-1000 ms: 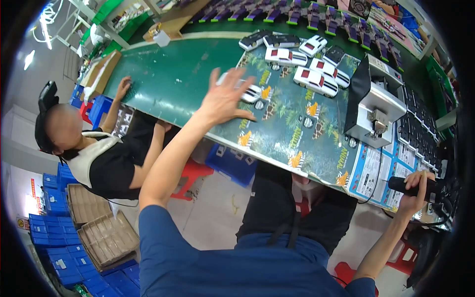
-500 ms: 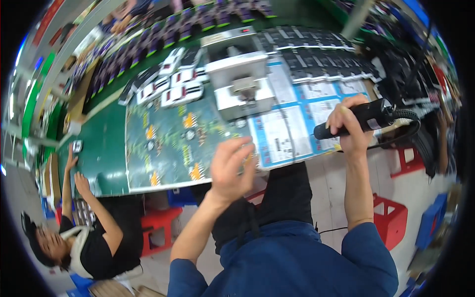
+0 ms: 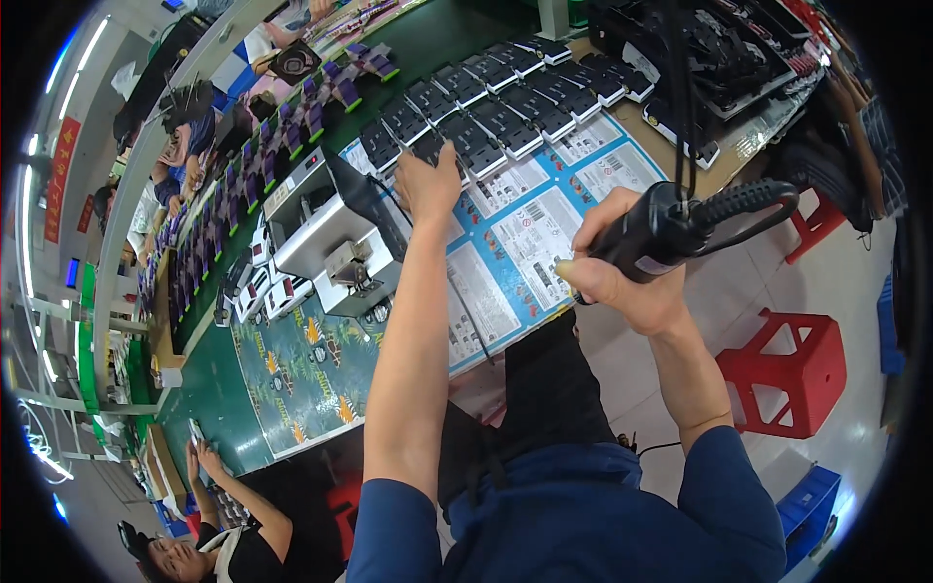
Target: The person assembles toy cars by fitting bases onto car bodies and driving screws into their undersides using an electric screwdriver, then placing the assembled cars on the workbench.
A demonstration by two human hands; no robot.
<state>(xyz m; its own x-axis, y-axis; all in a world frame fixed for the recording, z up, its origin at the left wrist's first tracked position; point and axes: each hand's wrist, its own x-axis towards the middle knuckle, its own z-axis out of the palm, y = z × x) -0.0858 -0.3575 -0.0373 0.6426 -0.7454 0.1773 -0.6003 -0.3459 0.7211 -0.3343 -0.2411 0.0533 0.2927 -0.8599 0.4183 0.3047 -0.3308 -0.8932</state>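
Note:
My left hand (image 3: 428, 187) reaches out over the table to the near-left end of the rows of black toy car chassis (image 3: 473, 144). Its thumb and fingers are around one black chassis (image 3: 428, 149), which the hand partly covers. My right hand (image 3: 632, 287) is wrapped round a black electric screwdriver (image 3: 637, 233) with a coiled cable, held over the table's front edge. Left of my left forearm stands a grey-and-white metal fixture (image 3: 335, 238) with a small metal block on its front.
White toy car bodies (image 3: 282, 291) lie left of the fixture. Printed blue-and-white sheets (image 3: 530, 228) and a green patterned mat (image 3: 321, 360) cover the tabletop. Purple-and-black parts (image 3: 292, 126) line the far side. A co-worker (image 3: 233, 544) sits at left; a red stool (image 3: 787, 374) stands at right.
My left hand has moved forward and right, from above the mat to the black chassis. The right hand still holds the screwdriver, now with its tip turned nearer me. The view has swung right.

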